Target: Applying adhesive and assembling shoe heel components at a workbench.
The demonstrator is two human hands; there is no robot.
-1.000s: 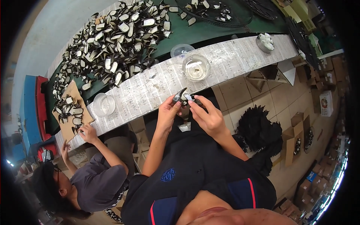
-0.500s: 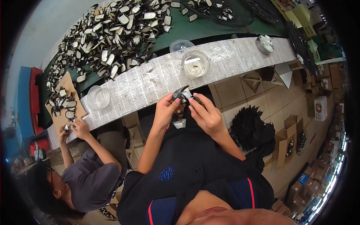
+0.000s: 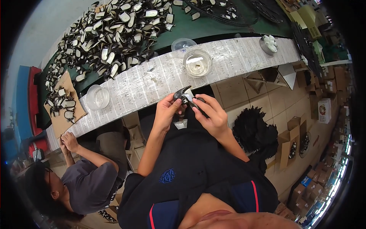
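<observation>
Close to the bench's front edge, my left hand (image 3: 166, 113) is closed around a small curved black shoe heel (image 3: 180, 94). My right hand (image 3: 214, 117) grips a black-handled tool (image 3: 201, 108) beside it; its exact kind is partly hidden by my fingers. A pale flat piece shows between the two hands, against the heel, and I cannot tell which it belongs to. Under my hands, a whitish scrap (image 3: 181, 124) lies on my dark clothing. Beyond them on the bench strip stands a clear round bowl (image 3: 198, 72).
A big pile of black heels with pale faces (image 3: 110, 57) covers the green table. Another clear tub (image 3: 98, 97), a clear lid (image 3: 183, 44) and a cup of white pieces (image 3: 269, 44) stand along the bench. A co-worker (image 3: 89, 183) sits at left by a cardboard sheet (image 3: 65, 122).
My two hands stay together, with the heel and tool shifting slightly. The co-worker's hands have drawn nearer to their body, and their head has turned down.
</observation>
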